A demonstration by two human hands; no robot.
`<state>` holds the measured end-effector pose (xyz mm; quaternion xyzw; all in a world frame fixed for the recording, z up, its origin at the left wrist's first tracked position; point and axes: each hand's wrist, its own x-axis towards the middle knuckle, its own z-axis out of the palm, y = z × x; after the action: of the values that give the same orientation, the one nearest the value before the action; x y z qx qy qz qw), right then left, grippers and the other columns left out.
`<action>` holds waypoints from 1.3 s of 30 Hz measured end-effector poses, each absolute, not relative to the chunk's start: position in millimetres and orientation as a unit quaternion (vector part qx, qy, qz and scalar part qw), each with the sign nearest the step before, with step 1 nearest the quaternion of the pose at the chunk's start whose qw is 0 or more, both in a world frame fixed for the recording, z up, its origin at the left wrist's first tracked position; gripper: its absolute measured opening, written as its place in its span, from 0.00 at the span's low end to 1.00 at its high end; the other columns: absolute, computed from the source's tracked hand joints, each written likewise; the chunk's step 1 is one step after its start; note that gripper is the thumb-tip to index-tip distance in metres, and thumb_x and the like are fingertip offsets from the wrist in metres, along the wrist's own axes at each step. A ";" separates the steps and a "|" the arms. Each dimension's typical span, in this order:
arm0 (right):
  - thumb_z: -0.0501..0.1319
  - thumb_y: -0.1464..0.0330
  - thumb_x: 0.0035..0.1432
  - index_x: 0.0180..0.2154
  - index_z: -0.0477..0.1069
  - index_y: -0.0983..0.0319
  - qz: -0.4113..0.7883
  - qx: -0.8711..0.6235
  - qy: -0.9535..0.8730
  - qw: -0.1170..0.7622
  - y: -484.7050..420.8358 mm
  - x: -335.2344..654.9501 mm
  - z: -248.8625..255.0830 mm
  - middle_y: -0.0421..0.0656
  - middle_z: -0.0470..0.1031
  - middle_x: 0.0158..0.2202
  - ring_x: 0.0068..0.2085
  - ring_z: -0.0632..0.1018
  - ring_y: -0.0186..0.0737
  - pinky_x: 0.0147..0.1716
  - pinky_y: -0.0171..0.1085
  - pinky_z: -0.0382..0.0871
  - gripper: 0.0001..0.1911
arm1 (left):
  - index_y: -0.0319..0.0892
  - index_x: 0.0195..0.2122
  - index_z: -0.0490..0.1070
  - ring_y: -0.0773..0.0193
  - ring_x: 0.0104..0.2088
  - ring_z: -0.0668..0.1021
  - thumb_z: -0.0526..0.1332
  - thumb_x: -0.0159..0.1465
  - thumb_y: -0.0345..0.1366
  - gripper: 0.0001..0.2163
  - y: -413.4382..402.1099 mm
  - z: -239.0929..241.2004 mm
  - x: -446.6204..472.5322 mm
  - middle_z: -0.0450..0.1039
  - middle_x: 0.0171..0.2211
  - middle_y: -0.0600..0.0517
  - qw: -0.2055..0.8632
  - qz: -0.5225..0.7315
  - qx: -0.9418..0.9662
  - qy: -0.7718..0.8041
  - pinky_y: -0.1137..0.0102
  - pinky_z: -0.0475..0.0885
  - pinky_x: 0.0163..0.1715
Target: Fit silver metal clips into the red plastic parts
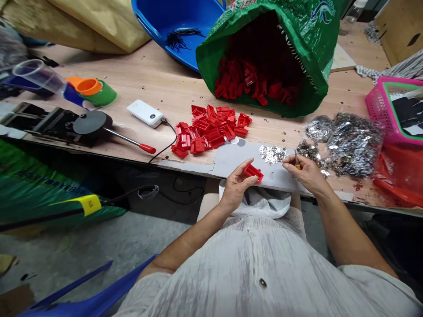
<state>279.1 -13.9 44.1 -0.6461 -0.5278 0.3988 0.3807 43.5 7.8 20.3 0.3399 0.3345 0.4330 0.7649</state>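
Observation:
My left hand (pixel 235 187) pinches a small red plastic housing (pixel 254 173), open-topped and box-like, at the table's front edge. Closed around a slim tool with a yellow grip (pixel 298 166) is my right hand (pixel 307 172); the tool's thin metal tip points away from me. Whether those fingertips also pinch a small metal piece, I cannot tell. Just beyond my right fingertips lie flat silvery metal pieces (pixel 272 154) on a grey sheet (pixel 238 160). Several more red housings (pixel 211 127) are heaped behind and left of my left hand.
A green sack (pixel 211 57) full of red housings lies at the back, beside a blue basin (pixel 148 22). Bagged metal pieces (pixel 355 141) and a pink basket (pixel 380 105) are at right. A white power bank (pixel 145 113) and a red-handled lever press (pixel 89 123) occupy the left.

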 end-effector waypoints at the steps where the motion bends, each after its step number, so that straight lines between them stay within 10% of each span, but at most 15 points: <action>1: 0.63 0.58 0.57 0.37 0.72 0.60 0.421 -0.630 -0.528 0.382 -16.5 272.6 48.4 0.41 0.73 0.33 0.29 0.70 0.34 0.28 0.35 0.62 0.13 | 0.48 0.56 0.72 0.65 0.38 0.79 0.73 0.54 0.37 0.28 8.0 22.4 44.5 0.77 0.40 0.52 0.774 0.428 0.332 0.329 0.70 0.76 0.40; 13: 0.53 0.76 0.65 0.46 0.70 0.57 0.151 -0.480 -0.793 0.343 -32.2 230.7 67.6 0.44 0.78 0.41 0.43 0.78 0.40 0.43 0.40 0.73 0.12 | 0.46 0.54 0.73 0.71 0.31 0.74 0.73 0.54 0.38 0.26 8.3 27.7 51.2 0.74 0.34 0.54 0.791 0.411 0.335 0.304 0.75 0.71 0.32; 20: 0.55 0.78 0.64 0.44 0.65 0.59 0.046 -0.470 -0.833 0.288 -37.1 232.8 72.2 0.42 0.77 0.35 0.35 0.78 0.38 0.35 0.36 0.72 0.10 | 0.44 0.56 0.73 0.70 0.32 0.73 0.72 0.55 0.40 0.27 12.4 30.7 50.5 0.75 0.38 0.52 0.776 0.392 0.374 0.321 0.75 0.67 0.30; 39: 0.52 0.77 0.66 0.46 0.69 0.60 0.072 -0.406 -0.886 0.214 -40.1 233.5 82.0 0.44 0.78 0.36 0.38 0.78 0.38 0.39 0.38 0.73 0.12 | 0.44 0.54 0.75 0.70 0.31 0.72 0.72 0.54 0.40 0.25 17.4 40.7 49.0 0.77 0.35 0.52 0.777 0.344 0.423 0.313 0.73 0.67 0.33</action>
<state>233.5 -40.1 82.0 -0.4056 -0.8857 0.0716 0.2141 49.0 17.4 40.7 0.4235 0.3132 0.3440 0.7773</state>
